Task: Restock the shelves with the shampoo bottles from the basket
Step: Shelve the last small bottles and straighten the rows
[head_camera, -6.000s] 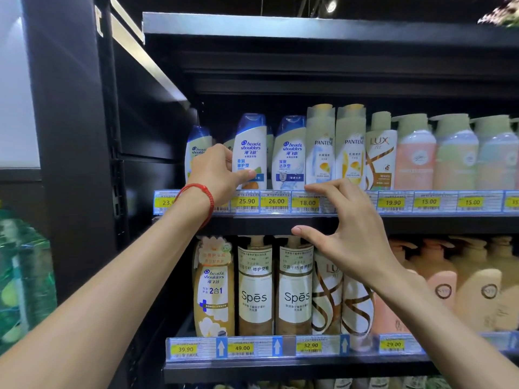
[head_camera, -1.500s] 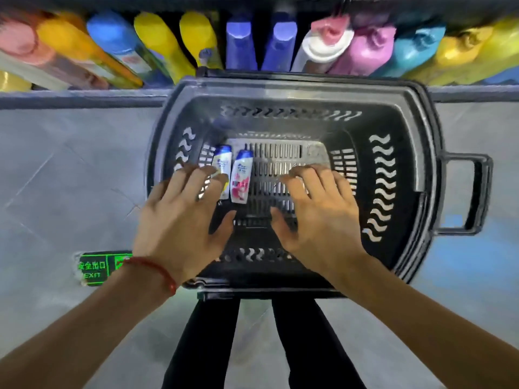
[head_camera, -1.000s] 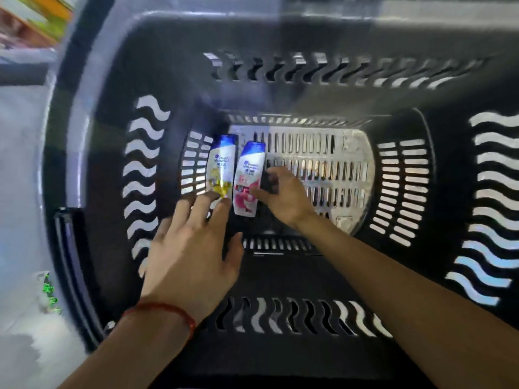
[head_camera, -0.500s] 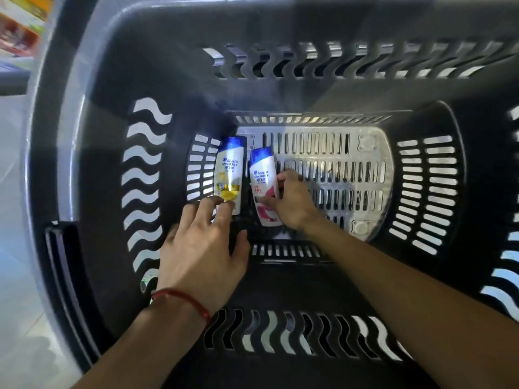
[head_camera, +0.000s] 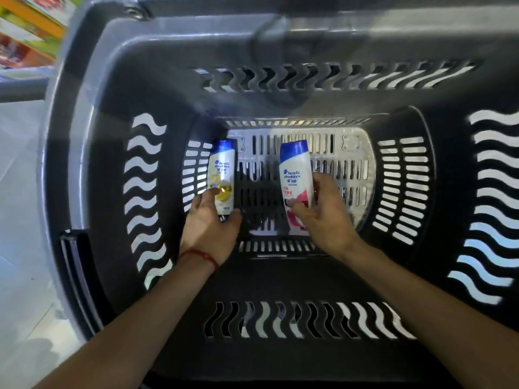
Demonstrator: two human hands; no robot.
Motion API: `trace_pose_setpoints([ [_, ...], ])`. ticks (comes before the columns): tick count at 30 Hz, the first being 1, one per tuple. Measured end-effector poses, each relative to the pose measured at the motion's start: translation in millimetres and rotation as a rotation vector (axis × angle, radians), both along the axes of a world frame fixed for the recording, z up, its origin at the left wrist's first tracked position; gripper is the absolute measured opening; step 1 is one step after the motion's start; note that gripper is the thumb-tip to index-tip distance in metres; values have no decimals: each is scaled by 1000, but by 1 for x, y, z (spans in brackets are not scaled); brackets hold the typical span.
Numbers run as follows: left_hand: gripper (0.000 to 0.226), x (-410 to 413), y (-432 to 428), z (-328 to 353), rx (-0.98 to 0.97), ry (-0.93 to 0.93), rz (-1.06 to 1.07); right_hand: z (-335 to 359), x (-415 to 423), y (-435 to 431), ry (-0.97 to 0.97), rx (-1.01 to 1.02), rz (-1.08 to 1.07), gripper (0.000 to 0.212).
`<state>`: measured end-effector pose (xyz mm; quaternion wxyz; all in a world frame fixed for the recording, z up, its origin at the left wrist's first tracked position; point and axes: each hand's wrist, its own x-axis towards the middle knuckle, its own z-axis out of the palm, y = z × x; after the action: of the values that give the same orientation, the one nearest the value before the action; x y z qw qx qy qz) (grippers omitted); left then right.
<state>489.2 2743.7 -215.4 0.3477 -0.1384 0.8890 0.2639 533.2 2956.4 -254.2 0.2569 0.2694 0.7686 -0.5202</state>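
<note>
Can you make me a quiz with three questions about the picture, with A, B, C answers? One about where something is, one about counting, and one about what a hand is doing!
1. Where is the yellow-label shampoo bottle?
A. At the left end of the basket floor
B. On a shelf
C. On the ground outside the basket

2. How many shampoo bottles are in the basket?
A. One
B. Two
C. Five

3. What is the right hand doing?
A. Resting flat and empty
B. Pointing at the rim
C. Gripping the pink-label shampoo bottle

Answers:
1. A: it lies by the left wall slots, with the left hand closing on its lower end.
2. B: only the yellow-label one and the pink-label one show.
3. C: thumb and fingers wrap both sides of it.
</note>
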Motion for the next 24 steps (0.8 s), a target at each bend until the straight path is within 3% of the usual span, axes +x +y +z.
trace_pose_setpoints([
  [4,73,-14,10,-48,6,-68,186,-1,0,4,32,-50,-15,46],
  [10,102,-10,22,-92,6,-38,244,-18,8,9,8,-73,-53,44],
  [15,92,1,14,-102,115,66,391,-25,14,18,-27,-75,-103,41],
  [18,95,2,14,-107,112,23,375,-28,20,25,-59,-65,-129,41],
  [21,95,-2,19,-115,151,-17,493,-30,26,29,-77,-61,-154,41],
  [24,90,-4,25,-121,35,-3,438,-31,29,30,-98,-39,-134,42],
])
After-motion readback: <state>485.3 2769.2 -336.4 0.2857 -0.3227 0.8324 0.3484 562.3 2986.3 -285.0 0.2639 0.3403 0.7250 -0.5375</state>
